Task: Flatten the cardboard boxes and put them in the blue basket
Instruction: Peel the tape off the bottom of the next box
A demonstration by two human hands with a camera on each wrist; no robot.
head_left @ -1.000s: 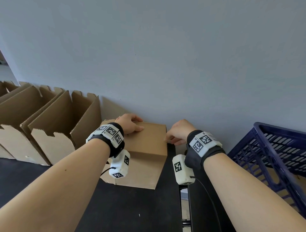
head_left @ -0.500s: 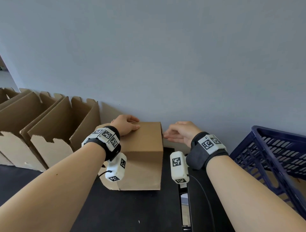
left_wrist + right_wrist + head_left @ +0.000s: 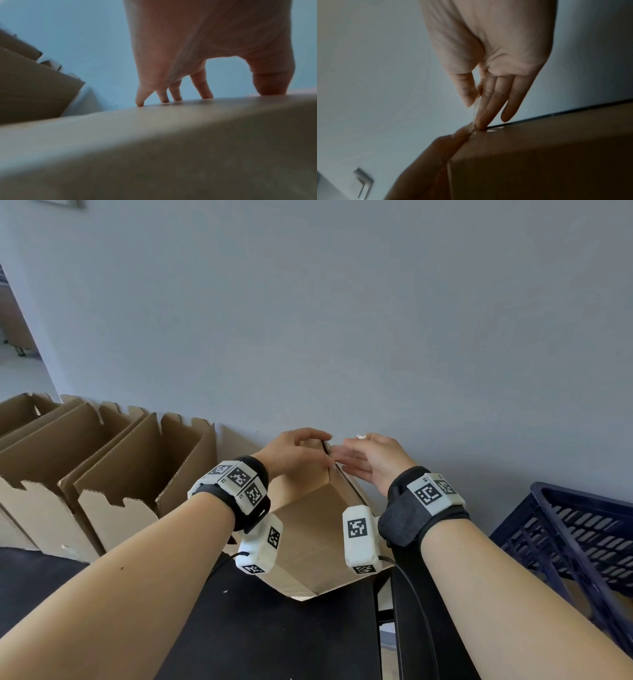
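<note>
Box: a closed cardboard box (image 3: pixel 318 529) stands tilted on the black table (image 3: pixel 239 628), near the grey wall (image 3: pixel 342 320), one corner pointing to the person.
Left hand: the left hand (image 3: pixel 291 455) lies over the top left side of the box; its fingertips (image 3: pixel 173 97) touch the far top edge and the fingers are bent around it.
Right hand: the right hand (image 3: pixel 371 460) has straight fingers (image 3: pixel 488 108), and their tips touch the top edge of the box; it grasps nothing.
Basket: the blue basket (image 3: pixel 582 529) stands at the right, apart from the box.
Other boxes: open cardboard boxes (image 3: pixel 102 474) stand in a row at the left along the wall.
</note>
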